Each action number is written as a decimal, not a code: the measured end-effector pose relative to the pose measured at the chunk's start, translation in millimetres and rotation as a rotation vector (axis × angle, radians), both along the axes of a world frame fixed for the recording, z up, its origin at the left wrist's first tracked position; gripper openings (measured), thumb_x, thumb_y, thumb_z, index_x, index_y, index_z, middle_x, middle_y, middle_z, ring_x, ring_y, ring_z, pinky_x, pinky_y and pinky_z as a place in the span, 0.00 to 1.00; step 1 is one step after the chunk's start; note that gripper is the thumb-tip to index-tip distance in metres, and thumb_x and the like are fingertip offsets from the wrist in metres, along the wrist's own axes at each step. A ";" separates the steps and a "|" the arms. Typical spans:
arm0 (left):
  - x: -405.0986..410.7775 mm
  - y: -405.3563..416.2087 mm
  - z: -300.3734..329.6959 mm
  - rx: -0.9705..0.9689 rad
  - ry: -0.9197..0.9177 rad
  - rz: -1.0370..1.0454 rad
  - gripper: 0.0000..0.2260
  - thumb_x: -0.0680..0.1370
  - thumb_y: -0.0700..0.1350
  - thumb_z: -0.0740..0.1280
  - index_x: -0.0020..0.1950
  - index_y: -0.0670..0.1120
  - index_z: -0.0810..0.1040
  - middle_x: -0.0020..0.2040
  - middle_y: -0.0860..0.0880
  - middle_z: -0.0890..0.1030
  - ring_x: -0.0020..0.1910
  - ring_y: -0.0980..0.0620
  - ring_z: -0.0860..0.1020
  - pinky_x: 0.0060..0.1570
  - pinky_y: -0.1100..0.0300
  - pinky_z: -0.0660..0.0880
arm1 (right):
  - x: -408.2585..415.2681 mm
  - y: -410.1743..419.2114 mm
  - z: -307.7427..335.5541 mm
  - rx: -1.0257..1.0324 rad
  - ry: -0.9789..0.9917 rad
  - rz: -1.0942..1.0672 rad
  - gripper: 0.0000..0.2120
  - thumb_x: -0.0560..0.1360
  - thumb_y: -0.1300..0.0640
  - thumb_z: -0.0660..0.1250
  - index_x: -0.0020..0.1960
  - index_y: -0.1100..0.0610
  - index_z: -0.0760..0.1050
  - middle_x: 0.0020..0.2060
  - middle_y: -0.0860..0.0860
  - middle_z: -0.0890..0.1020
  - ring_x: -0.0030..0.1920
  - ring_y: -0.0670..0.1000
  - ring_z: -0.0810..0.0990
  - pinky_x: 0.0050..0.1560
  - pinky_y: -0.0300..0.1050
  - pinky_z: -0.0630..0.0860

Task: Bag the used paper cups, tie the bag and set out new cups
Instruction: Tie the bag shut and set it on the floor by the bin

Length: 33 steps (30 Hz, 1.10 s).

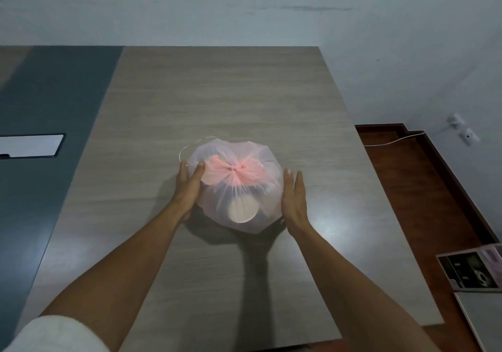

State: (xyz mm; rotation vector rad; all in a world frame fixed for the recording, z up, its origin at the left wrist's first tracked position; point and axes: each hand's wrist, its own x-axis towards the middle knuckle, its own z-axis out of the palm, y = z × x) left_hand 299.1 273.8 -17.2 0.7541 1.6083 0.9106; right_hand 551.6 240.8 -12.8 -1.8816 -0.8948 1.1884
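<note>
A thin pink plastic bag [239,188] stands in the middle of the wooden table [222,96], its top gathered into a knot [237,169]. Through the plastic I see a white paper cup [242,210] lying on its side, with other shapes behind it too blurred to name. My left hand [189,185] lies flat against the bag's left side, fingers straight and touching the plastic. My right hand [294,198] is held flat beside the bag's right side, just at its edge; whether it touches is unclear. A thin white loop [190,146] sticks out behind the bag.
A dark blue-grey strip [49,134] with a white inset panel [30,145] runs along the table's left. Right of the table lies brown wooden floor [402,188] with a white cable [391,141] leading to a wall socket. A printed booklet [470,270] lies at the lower right.
</note>
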 end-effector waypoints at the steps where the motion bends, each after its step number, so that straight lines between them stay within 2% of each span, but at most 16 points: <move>1: 1.6 -4.0 -1.5 -0.046 -0.110 -0.021 0.35 0.76 0.69 0.64 0.78 0.68 0.51 0.78 0.57 0.64 0.72 0.46 0.69 0.63 0.32 0.72 | 0.6 -2.5 -3.7 -0.053 0.086 -0.015 0.37 0.79 0.27 0.49 0.83 0.42 0.49 0.82 0.48 0.58 0.79 0.58 0.62 0.75 0.65 0.65; 3: 4.6 -7.0 -4.1 -0.100 -0.235 -0.052 0.25 0.75 0.70 0.63 0.71 0.74 0.61 0.69 0.62 0.73 0.65 0.49 0.75 0.52 0.35 0.78 | 1.6 -7.3 -6.7 -0.135 0.260 -0.034 0.35 0.79 0.29 0.53 0.81 0.42 0.54 0.78 0.51 0.65 0.73 0.60 0.69 0.69 0.66 0.72; 6: 8.2 -5.9 -4.5 -0.091 -0.221 -0.064 0.17 0.74 0.70 0.65 0.62 0.75 0.69 0.61 0.65 0.78 0.60 0.52 0.78 0.42 0.46 0.81 | 3.8 -11.7 -5.8 -0.156 0.391 -0.050 0.32 0.78 0.31 0.58 0.79 0.41 0.61 0.73 0.50 0.71 0.68 0.60 0.73 0.64 0.66 0.76; 10: 24.6 -0.6 1.4 -0.072 -0.204 -0.127 0.22 0.71 0.71 0.66 0.65 0.75 0.69 0.64 0.63 0.78 0.60 0.51 0.78 0.49 0.37 0.79 | 21.4 -20.3 -0.1 -0.081 0.351 -0.070 0.27 0.80 0.34 0.60 0.77 0.41 0.66 0.71 0.49 0.75 0.67 0.58 0.75 0.64 0.64 0.77; 13: 54.2 2.8 12.7 -0.047 -0.182 -0.184 0.22 0.71 0.72 0.66 0.64 0.76 0.70 0.61 0.66 0.79 0.59 0.51 0.79 0.49 0.40 0.79 | 45.9 -27.7 6.3 -0.050 0.289 -0.110 0.26 0.81 0.35 0.60 0.76 0.43 0.68 0.70 0.50 0.76 0.67 0.59 0.76 0.65 0.65 0.77; 19: 152.4 4.2 37.4 0.019 -0.147 -0.343 0.22 0.75 0.68 0.63 0.69 0.72 0.69 0.68 0.58 0.77 0.62 0.46 0.78 0.55 0.35 0.78 | 126.8 -58.1 24.8 0.015 0.227 -0.246 0.25 0.82 0.37 0.59 0.76 0.44 0.69 0.70 0.51 0.76 0.66 0.59 0.77 0.65 0.65 0.77; 24: 254.8 -8.8 57.5 0.032 -0.178 -0.458 0.23 0.78 0.66 0.64 0.72 0.69 0.67 0.70 0.57 0.75 0.65 0.45 0.76 0.57 0.33 0.76 | 218.4 -95.6 37.4 0.098 0.199 -0.391 0.24 0.83 0.39 0.59 0.77 0.46 0.68 0.71 0.51 0.76 0.67 0.58 0.77 0.65 0.64 0.78; 27: 326.9 -26.2 64.9 0.067 -0.168 -0.549 0.24 0.78 0.66 0.64 0.73 0.68 0.66 0.70 0.57 0.74 0.65 0.47 0.76 0.56 0.37 0.78 | 284.4 -127.2 45.7 0.141 0.148 -0.461 0.23 0.83 0.39 0.59 0.75 0.46 0.70 0.69 0.50 0.77 0.65 0.56 0.78 0.65 0.61 0.78; 31: 422.1 -56.2 76.3 0.094 -0.175 -0.637 0.21 0.77 0.66 0.65 0.69 0.70 0.69 0.67 0.59 0.75 0.60 0.53 0.77 0.43 0.51 0.82 | 375.0 -169.8 54.0 0.112 0.052 -0.510 0.25 0.83 0.38 0.58 0.76 0.47 0.66 0.67 0.51 0.76 0.64 0.55 0.78 0.64 0.60 0.78; 33: 467.7 -71.3 80.1 0.097 -0.179 -0.677 0.23 0.75 0.68 0.66 0.70 0.71 0.68 0.66 0.60 0.75 0.59 0.55 0.77 0.41 0.53 0.81 | 421.3 -190.0 54.6 0.114 0.016 -0.534 0.25 0.83 0.38 0.58 0.75 0.50 0.65 0.66 0.52 0.76 0.61 0.53 0.77 0.61 0.54 0.79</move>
